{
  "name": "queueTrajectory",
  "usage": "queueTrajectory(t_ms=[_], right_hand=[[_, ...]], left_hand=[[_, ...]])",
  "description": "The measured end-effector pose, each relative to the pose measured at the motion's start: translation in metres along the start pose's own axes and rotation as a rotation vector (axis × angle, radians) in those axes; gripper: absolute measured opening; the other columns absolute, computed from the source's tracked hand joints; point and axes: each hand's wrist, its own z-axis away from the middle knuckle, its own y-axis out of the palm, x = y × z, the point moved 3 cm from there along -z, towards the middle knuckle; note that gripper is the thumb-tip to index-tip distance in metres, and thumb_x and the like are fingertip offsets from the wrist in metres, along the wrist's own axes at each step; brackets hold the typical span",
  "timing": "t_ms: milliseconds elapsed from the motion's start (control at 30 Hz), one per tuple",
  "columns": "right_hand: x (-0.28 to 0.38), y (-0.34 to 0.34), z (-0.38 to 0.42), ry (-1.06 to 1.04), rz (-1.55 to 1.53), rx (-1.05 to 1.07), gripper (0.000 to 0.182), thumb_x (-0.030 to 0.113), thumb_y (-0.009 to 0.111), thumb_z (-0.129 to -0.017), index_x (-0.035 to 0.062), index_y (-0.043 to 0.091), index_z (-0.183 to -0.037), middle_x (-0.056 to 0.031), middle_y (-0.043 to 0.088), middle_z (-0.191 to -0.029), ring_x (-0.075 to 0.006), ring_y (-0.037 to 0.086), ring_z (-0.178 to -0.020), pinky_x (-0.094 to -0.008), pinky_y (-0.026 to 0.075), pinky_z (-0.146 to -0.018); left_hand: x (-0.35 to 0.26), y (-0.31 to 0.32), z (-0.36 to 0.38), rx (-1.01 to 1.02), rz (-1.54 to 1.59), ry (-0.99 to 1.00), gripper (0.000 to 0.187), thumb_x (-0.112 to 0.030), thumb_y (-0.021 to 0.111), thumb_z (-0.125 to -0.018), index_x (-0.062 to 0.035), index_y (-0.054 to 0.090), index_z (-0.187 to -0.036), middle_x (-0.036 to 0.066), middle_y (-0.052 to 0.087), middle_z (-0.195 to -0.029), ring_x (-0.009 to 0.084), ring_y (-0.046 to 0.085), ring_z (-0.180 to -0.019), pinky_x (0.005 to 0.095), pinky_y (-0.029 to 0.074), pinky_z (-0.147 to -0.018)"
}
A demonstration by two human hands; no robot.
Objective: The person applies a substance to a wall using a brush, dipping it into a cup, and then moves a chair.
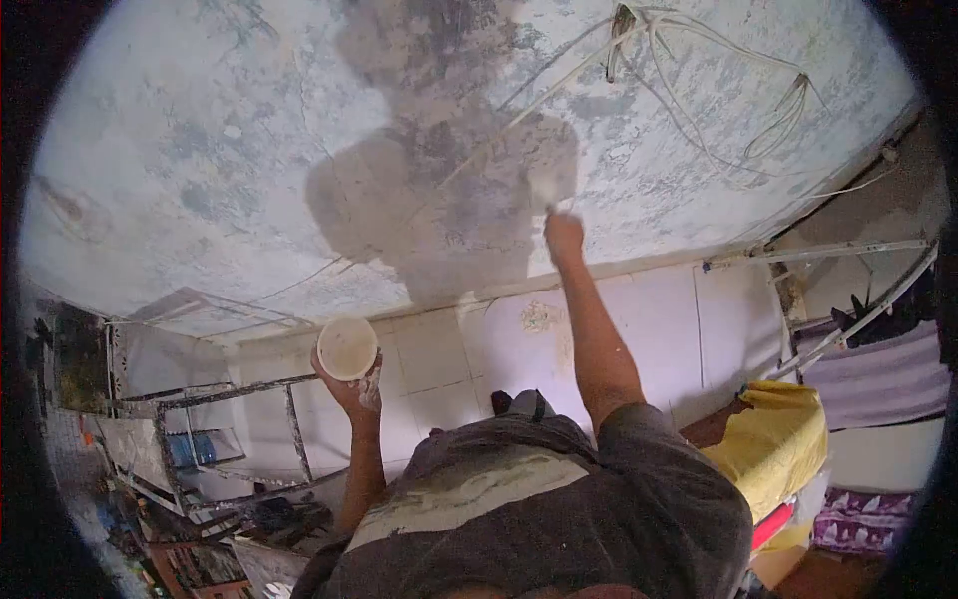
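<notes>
My left hand (349, 384), smeared with white, grips a round pale tub (347, 349) from below and the side. Its opening faces up toward me, away from the wall. Raised and stretched out, my right hand (565, 238) is closed around a short-handled tool with a broad pale head (544, 187). That head overlaps the patchy white and grey wall (249, 150), inside my shadow, and is too blurred to tell its exact kind.
Loose cables (679, 100) hang from holes at the upper right. Pale tiles (429, 369) cover the lower wall. A dark metal frame (294, 429) stands at left. A yellow cloth (773, 429) covers something at right, near a purple striped cloth (878, 374).
</notes>
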Motion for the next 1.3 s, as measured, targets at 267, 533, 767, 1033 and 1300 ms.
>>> queueTrajectory(t_ms=[267,533,767,1033,1300], right_hand=[[0.099,-0.215,-0.032,0.132,-1.001,-0.21,0.034,0.032,0.054,-0.088,0.0014,0.057,-0.074,-0.0025,0.047,-0.058,-0.0115,0.044,-0.05,-0.0287,0.034,-0.045],[0.012,-0.005,0.012,0.187,-0.484,-0.121,0.042,0.034,0.043,-0.089,-0.0042,0.06,-0.089,-0.0277,0.059,-0.085,-0.0433,0.056,-0.084,-0.0473,0.042,-0.073],[-0.049,0.087,0.052,0.036,0.068,0.285,0.052,0.04,0.041,-0.088,-0.0048,0.063,-0.073,-0.028,0.06,-0.077,-0.0423,0.059,-0.078,-0.0473,0.046,-0.074],[0.061,-0.163,-0.044,-0.099,-0.274,-0.047,0.049,0.039,0.047,-0.089,-0.0025,0.06,-0.068,-0.0162,0.057,-0.061,-0.0295,0.054,-0.056,-0.0406,0.042,-0.055],[0.056,-0.137,-0.047,-0.257,-0.552,-0.379,0.035,0.031,0.048,-0.09,-0.0021,0.059,-0.082,-0.0113,0.055,-0.066,-0.0213,0.049,-0.057,-0.0367,0.039,-0.054]], left_hand=[[-0.003,-0.002,0.002,-0.009,0.225,-0.095,0.085,0.005,0.072,-0.064,-0.0081,0.023,-0.133,0.013,0.037,-0.127,0.0274,0.044,-0.114,0.0405,0.049,-0.087],[-0.001,-0.024,0.007,-0.019,-0.114,-0.006,0.086,0.004,0.072,-0.064,-0.0074,0.022,-0.133,0.013,0.037,-0.126,0.0266,0.044,-0.114,0.0404,0.048,-0.088],[-0.005,-0.042,0.002,-0.056,-0.007,-0.012,0.088,0.005,0.073,-0.062,-0.0089,0.024,-0.133,0.012,0.038,-0.125,0.027,0.045,-0.112,0.0392,0.051,-0.084],[0.012,-0.041,0.01,0.003,0.078,-0.04,0.084,-0.004,0.073,-0.066,-0.0127,0.023,-0.133,0.013,0.04,-0.123,0.0258,0.052,-0.103,0.0361,0.055,-0.072],[0.002,-0.026,0.018,0.038,0.053,-0.119,0.09,0.003,0.076,-0.062,-0.0092,0.022,-0.133,0.012,0.037,-0.126,0.0259,0.044,-0.114,0.039,0.048,-0.088]])
